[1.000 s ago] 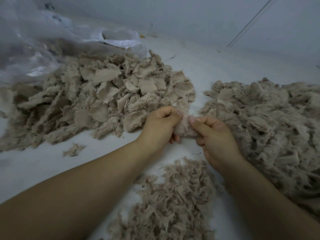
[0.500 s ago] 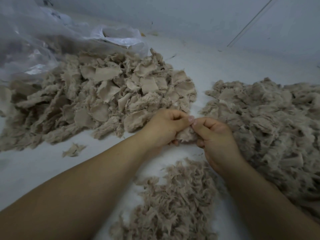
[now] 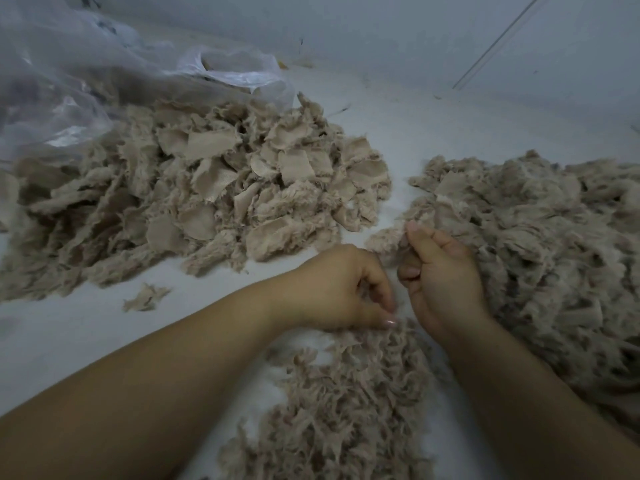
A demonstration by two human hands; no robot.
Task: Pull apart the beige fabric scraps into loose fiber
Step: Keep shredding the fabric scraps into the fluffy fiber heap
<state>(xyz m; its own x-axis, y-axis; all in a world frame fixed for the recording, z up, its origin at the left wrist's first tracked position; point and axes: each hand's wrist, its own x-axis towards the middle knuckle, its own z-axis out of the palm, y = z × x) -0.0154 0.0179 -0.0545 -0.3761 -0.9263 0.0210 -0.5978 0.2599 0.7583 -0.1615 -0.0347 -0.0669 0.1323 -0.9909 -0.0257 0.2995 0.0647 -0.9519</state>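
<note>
just under the left hand [image 3: 341, 289], its fingers pinching a wisp, lies some loose fiber [image 3: 349, 403]. the right hand [image 3: 441, 271] pinches a scrap [image 3: 391, 239]. a big scrap pile [image 3: 194, 199] is left.

I read this as a small textile-waste workroom rather than a home — bulk material is sorted by hand straight on a pale, scuffed floor [image 3: 433, 140]. A large heap of beige fabric scraps [image 3: 194, 188] spills from a clear plastic bag [image 3: 69, 74], a second heap [image 3: 540, 244] of torn pieces lies to the right, and loose fiber [image 3: 346, 403] gathers nearest me. Behind them stands a bare grey wall [image 3: 381, 26] — plain, with no furniture in my view.
</note>
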